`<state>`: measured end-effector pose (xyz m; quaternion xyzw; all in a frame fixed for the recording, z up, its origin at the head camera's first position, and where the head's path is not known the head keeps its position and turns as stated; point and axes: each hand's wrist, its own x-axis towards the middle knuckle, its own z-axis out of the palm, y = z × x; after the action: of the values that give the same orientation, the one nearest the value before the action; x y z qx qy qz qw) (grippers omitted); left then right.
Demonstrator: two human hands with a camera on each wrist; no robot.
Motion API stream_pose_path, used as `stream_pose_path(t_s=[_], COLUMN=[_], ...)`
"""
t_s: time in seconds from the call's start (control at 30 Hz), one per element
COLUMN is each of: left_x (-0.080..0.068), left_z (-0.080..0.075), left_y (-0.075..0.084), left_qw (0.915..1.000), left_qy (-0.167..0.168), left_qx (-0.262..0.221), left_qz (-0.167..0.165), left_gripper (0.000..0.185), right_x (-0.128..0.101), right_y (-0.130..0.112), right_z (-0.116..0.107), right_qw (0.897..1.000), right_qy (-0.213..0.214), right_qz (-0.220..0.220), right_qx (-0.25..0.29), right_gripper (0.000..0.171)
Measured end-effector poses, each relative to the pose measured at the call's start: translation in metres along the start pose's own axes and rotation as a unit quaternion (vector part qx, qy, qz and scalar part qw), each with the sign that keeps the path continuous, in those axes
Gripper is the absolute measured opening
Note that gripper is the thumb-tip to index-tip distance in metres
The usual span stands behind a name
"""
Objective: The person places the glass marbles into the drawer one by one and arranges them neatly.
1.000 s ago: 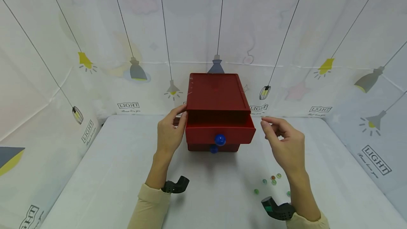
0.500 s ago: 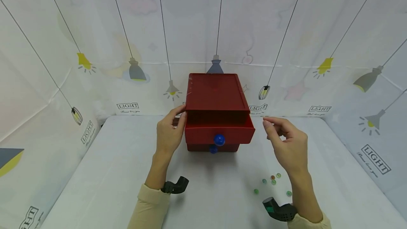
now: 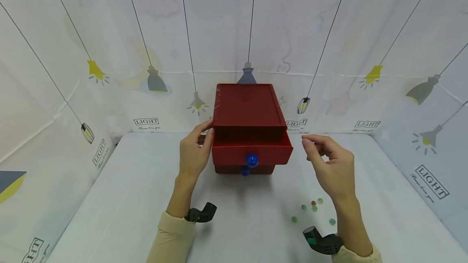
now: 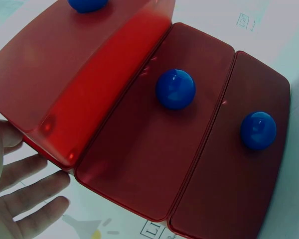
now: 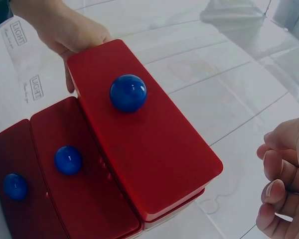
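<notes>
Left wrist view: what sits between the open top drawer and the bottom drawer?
The closed middle drawer, with its blue knob, lies between the open top drawer and the bottom drawer; both wrist views show it.

Cabinet (image 3: 248, 104) is smooth plastic in appearance, with a moderate sheen; knobs (image 5: 128, 93) are smooth and high-gloss. Marbles (image 3: 294, 219) look like glass. Sleeves (image 3: 172, 236) are matt cloth; counter (image 3: 139, 198) appears smooth.
</notes>
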<state>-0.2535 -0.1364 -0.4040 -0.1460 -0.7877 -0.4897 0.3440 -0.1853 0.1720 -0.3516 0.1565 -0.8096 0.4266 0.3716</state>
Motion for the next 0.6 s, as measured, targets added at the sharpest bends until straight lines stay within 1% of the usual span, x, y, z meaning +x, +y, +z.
stream_pose_path(t_s=[0.13,0.3,0.47,0.6], left_x=[0.0,-0.001,0.002,0.003], left_z=[0.0,-0.002,-0.002,-0.002], left_y=[-0.001,-0.003,-0.003,-0.004], left_qw=[1.0,0.9999,0.9999,1.0], left_qy=[0.002,0.008,0.005,0.0], left_qx=[-0.002,-0.005,-0.009,-0.008], left_qz=[0.002,0.005,0.004,0.001], left_gripper=[0.031,0.031,0.031,0.03], right_x=[0.0,-0.002,-0.004,-0.007], right_y=[-0.001,-0.003,-0.003,-0.002], right_z=[0.002,0.009,0.016,0.02], right_qw=[1.0,0.999,0.998,0.997], right_qy=[-0.017,-0.038,-0.057,-0.073], right_qz=[-0.008,0.0,-0.003,-0.008], right_qx=[-0.001,0.001,0.008,0.003], right_gripper=[0.016,0.017,0.019,0.02])
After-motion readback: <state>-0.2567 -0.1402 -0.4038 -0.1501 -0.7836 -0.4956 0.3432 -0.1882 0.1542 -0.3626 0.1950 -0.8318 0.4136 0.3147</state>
